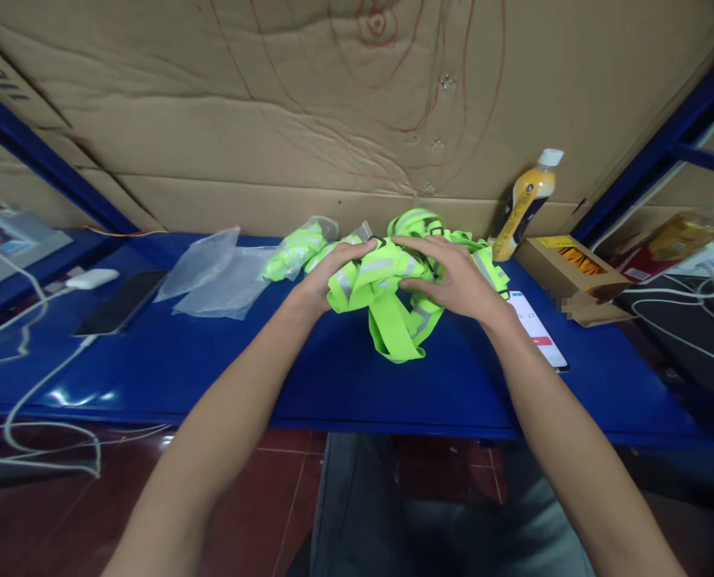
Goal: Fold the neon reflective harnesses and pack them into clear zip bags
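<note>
Both my hands hold a bunched neon-green strap with silver reflective stripes [381,276] above the blue shelf. My left hand [332,268] is wrapped round its left side, and my right hand [449,276] grips it from the right, thumb toward the middle. A loop of the strap hangs down between them. More green straps [417,220] lie behind my right hand. To the left, a clear bag with a green strap inside [300,250] rests beside flat clear plastic bags [227,280].
On the blue shelf [332,385], a lit phone [537,332], a yellow bottle [528,204] and an open cardboard box [573,276] stand right. A dark phone [122,303], white case [92,278] and cables lie left. Cardboard [272,144] rises behind.
</note>
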Available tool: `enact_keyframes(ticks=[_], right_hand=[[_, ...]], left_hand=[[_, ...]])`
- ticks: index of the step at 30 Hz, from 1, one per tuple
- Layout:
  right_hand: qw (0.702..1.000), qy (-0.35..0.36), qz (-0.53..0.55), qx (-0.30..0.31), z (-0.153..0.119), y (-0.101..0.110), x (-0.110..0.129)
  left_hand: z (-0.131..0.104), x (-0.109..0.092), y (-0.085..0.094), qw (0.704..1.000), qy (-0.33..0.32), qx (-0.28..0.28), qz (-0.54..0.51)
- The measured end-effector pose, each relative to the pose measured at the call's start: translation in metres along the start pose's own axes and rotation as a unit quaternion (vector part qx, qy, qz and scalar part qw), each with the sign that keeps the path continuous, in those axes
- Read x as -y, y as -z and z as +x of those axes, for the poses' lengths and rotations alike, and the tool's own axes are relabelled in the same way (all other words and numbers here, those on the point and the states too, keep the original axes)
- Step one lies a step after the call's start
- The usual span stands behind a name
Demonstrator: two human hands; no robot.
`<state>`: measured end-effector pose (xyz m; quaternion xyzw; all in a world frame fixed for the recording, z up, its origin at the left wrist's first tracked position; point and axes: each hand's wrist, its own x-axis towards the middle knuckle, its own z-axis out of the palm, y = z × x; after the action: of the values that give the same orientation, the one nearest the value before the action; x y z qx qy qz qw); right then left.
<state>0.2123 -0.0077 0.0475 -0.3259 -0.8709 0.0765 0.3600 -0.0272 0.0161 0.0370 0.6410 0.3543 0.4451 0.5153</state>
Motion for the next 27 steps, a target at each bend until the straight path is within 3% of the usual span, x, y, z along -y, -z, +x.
enact_keyframes(ticks=[4, 6, 8, 11, 13, 15, 19, 21, 23, 25, 27], right_hand=[[0.993, -0.011, 0.005, -0.118, -0.003, -0.003, -0.004], [0.985, -0.044, 0.001, -0.169, -0.003, -0.003, -0.006], [0.972, -0.089, 0.010, -0.217, -0.003, -0.002, -0.008], [0.946, -0.151, 0.094, -0.272, -0.001, -0.001, -0.011], [0.920, -0.186, 0.192, -0.286, 0.000, -0.002, -0.012], [0.886, -0.218, 0.298, -0.279, 0.001, -0.003, -0.011], [0.824, -0.248, 0.461, -0.218, 0.002, 0.001, -0.009], [0.802, -0.248, 0.513, -0.176, 0.001, 0.005, -0.010], [0.790, -0.243, 0.545, -0.138, -0.001, 0.007, -0.012], [0.798, -0.242, 0.541, -0.109, -0.002, 0.005, -0.015], [0.818, -0.257, 0.504, -0.103, -0.002, 0.001, -0.020]], left_hand=[[0.008, 0.006, 0.002, 0.998, 0.044, 0.005, -0.054], [0.011, 0.010, 0.003, 0.999, 0.024, -0.026, -0.014], [0.010, 0.010, 0.001, 0.994, -0.034, -0.091, 0.058], [-0.002, 0.000, -0.008, 0.932, -0.164, -0.221, 0.236], [-0.013, -0.009, -0.016, 0.872, -0.242, -0.250, 0.343], [-0.019, -0.014, -0.023, 0.857, -0.288, -0.204, 0.375], [-0.012, -0.002, -0.030, 0.923, -0.271, -0.065, 0.266], [-0.007, 0.005, -0.030, 0.915, -0.278, -0.075, 0.283], [-0.006, 0.007, -0.030, 0.870, -0.311, -0.136, 0.357], [-0.007, 0.004, -0.029, 0.835, -0.341, -0.174, 0.396], [-0.007, 0.002, -0.027, 0.849, -0.358, -0.163, 0.352]])
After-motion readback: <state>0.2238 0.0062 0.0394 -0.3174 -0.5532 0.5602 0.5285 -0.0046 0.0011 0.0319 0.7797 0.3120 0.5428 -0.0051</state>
